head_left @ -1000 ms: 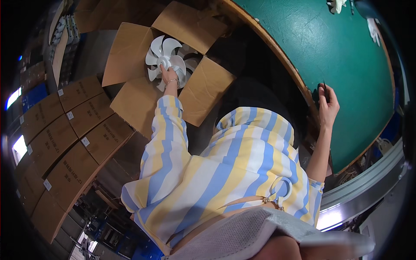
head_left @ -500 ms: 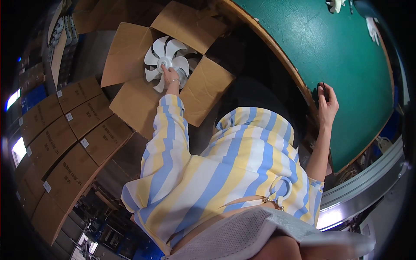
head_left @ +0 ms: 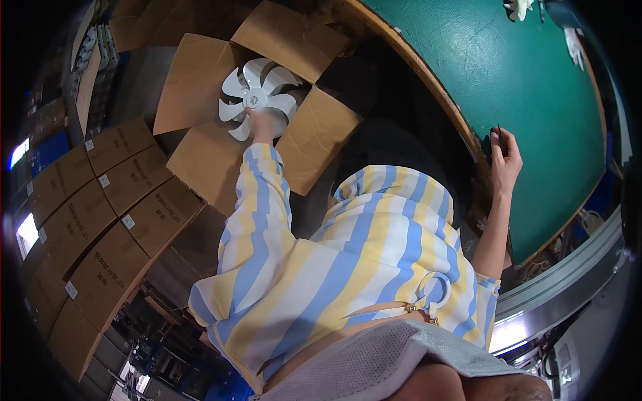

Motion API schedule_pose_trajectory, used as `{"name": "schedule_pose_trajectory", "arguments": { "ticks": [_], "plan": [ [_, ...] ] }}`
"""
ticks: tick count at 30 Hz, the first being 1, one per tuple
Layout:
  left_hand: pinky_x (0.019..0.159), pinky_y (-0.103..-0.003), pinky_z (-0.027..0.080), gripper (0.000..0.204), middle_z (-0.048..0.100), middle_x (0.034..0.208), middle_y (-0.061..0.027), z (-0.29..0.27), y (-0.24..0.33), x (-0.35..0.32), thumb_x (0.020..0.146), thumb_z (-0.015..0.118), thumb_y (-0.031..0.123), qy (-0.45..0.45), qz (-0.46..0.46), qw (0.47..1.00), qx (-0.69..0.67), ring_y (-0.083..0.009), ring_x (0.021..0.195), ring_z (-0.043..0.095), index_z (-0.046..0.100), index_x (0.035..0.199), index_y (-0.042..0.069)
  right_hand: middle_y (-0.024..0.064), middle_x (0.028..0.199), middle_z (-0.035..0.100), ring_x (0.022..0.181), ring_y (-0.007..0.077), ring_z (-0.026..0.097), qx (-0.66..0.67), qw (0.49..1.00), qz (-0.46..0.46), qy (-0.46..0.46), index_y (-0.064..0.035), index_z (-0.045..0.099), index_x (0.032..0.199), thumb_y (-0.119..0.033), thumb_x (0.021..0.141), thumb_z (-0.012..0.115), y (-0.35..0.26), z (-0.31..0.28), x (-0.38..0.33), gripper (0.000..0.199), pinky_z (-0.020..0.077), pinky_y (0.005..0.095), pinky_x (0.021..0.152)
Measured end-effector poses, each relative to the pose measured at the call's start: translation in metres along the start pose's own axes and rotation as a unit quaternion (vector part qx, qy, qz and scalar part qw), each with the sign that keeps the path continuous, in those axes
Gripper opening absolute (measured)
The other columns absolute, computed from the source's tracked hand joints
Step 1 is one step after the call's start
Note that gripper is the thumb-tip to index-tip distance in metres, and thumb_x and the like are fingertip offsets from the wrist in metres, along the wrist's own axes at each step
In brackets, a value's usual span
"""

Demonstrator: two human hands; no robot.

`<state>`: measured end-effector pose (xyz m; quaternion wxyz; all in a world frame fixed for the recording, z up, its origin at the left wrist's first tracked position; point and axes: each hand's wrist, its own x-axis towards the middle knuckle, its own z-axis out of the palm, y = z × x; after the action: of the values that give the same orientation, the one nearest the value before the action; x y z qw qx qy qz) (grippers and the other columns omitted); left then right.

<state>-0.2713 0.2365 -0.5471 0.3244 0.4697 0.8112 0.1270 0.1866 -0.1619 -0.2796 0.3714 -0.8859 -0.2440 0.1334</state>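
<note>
The left hand (head_left: 259, 124) is closed on the white fan blade (head_left: 257, 98), still over the open carton (head_left: 221, 120) at upper left, while the right hand (head_left: 505, 157) pinches a thin dark tool (head_left: 499, 131) above the green table (head_left: 481, 73).

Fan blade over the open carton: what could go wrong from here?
The left hand grips the white fan blade only near its hub, so it may slip or tilt. A blade tip might catch a flap of the open carton. The right hand holds a thin dark tool, so it likely can't help.
</note>
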Motion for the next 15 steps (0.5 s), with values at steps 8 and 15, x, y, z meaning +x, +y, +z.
{"name": "schedule_pose_trajectory", "arguments": {
  "ticks": [8,15],
  "plan": [
    [0.106,-0.038,0.041,0.085,0.053,0.137,-0.0198,0.007,-0.006,0.012,0.069,0.078,0.021,-0.02,0.06,0.99,0.129,-0.0336,0.125,0.052,0.04,0.143,0.007,0.0009,0.091,0.067,0.085,0.0067,0.058,-0.002,1.0,0.013,-0.01,-0.004,0.066,0.108,-0.016,0.093,0.064,0.002,0.001,0.005,0.02,0.0478,0.0238,0.076],
    [0.078,-0.042,0.052,0.026,0.07,0.093,-0.0226,0.007,0.029,-0.018,0.081,0.061,0.021,0.055,0.104,0.992,0.051,-0.035,0.087,0.069,0.071,0.09,-0.001,0.0047,0.089,0.066,0.083,0.0099,0.06,0.026,0.998,-0.049,0.0,-0.0017,0.065,0.102,-0.006,0.09,0.063,-0.014,-0.012,0.005,0.013,0.0491,0.025,0.076]
  ]
}}
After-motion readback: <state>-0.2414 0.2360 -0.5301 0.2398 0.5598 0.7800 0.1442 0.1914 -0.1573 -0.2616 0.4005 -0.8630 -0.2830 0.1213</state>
